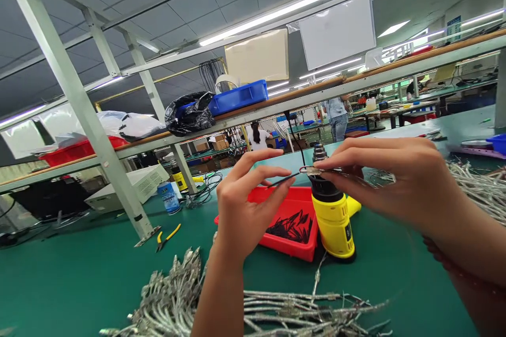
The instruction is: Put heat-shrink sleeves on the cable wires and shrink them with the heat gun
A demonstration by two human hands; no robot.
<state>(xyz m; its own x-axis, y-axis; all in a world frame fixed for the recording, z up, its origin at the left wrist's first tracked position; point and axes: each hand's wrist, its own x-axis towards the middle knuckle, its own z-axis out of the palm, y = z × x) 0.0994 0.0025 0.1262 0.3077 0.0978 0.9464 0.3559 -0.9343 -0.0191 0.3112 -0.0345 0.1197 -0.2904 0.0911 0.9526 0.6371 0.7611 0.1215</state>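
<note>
Left hand [253,200] pinches 1 thin black tube [285,179] left of the yellow heat gun [334,221]; right hand [379,174] grips 1 cable [348,172] (silvery) above it.

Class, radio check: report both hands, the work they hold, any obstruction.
Left hand: pinching thin dark piece. Right hand: gripping silvery cable, ends close together. Yellow heat gun upright, nozzle crowding right fingertips.

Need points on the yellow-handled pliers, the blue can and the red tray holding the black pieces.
Yellow-handled pliers [159,241]: head view, on the pliers' head.
Blue can [169,199]: head view, middle of its side.
Red tray [290,249]: head view, on its near wall.
</note>
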